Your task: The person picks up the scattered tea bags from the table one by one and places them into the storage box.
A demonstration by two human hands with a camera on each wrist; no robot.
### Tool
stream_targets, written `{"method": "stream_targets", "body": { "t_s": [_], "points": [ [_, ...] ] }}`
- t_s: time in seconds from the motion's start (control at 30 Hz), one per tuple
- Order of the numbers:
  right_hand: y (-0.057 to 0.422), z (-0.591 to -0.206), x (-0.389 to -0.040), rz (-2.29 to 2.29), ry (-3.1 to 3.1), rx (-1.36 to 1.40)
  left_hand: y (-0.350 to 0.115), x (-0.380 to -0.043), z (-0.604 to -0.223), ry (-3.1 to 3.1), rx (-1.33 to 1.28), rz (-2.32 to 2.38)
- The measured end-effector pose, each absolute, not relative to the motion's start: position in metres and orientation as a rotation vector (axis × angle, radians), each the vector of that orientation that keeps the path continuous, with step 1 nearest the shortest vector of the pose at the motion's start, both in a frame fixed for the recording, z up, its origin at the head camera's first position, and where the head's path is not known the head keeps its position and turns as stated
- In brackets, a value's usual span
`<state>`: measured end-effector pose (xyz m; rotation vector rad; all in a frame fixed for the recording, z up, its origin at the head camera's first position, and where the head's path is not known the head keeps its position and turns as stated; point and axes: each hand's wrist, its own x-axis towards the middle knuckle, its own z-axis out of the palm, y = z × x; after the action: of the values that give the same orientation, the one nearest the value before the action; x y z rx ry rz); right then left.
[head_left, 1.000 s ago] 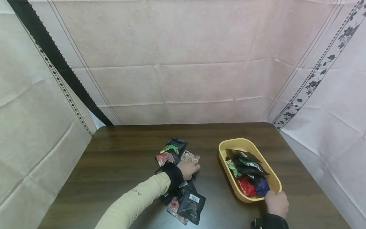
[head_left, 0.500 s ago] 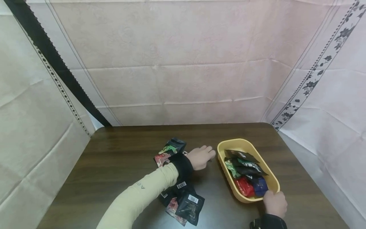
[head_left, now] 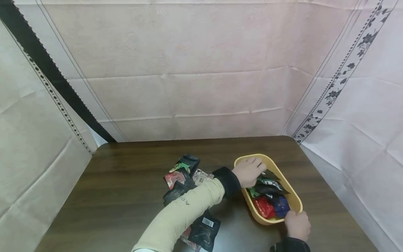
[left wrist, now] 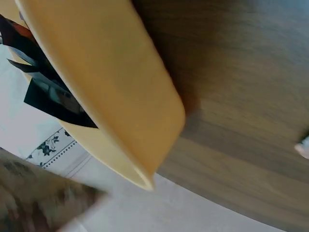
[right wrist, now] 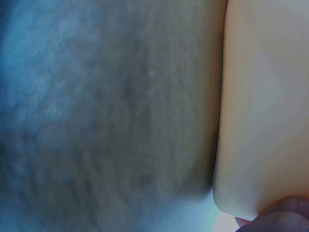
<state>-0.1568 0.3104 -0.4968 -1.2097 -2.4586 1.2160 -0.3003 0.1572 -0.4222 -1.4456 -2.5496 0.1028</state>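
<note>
My left hand [head_left: 249, 172] is over the far left part of a yellow plastic bin [head_left: 292, 190], back of the hand up. In the left wrist view, a blurred brownish packet [left wrist: 38, 198] hangs beside the bin's rim, held by that hand; its fingers are out of that view. Dark packets [head_left: 271, 187], a red packet [head_left: 263, 207] and a blue packet [head_left: 281, 206] lie inside the bin. My right hand [head_left: 297, 225] grips the bin's near right corner. In the right wrist view, its fingers [right wrist: 282, 220] show against the bin wall.
Left of the bin, a loose pile of packets lies on the brown wooden table [head_left: 132, 196], including a black-and-green packet [head_left: 185, 164], a pink-and-white packet [head_left: 201, 176] and a black packet [head_left: 204, 231]. My left sleeve [head_left: 185, 210] crosses over the pile. Pale cloth [head_left: 189, 87] hangs behind the table.
My left hand has moved right from the pile to over the bin, bringing a packet. My right hand has stayed at the bin's corner, and the view has shifted slightly.
</note>
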Motion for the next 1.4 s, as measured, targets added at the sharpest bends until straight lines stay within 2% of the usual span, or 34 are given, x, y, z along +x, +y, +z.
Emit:
{"method": "stream_targets", "body": {
  "t_s": [0.23, 0.67, 0.97, 1.4],
  "points": [
    [0.310, -0.501, -0.157, 1.219, -2.462, -1.188, 0.154, -0.293, -0.425, -2.743, -1.529, 0.082],
    [0.312, -0.501, -0.157, 1.201, -2.476, -1.157, 0.120, -0.302, -0.431, -2.734, -1.503, 0.005],
    [0.316, -0.502, -0.155, 1.223, -2.484, -1.167, 0.055, -0.313, -0.445, -2.750, -1.411, -0.108],
    [0.316, -0.499, -0.153, 1.236, -2.512, -1.145, -0.049, -0.320, -0.468, -2.925, -1.072, -0.285]
  ]
}}
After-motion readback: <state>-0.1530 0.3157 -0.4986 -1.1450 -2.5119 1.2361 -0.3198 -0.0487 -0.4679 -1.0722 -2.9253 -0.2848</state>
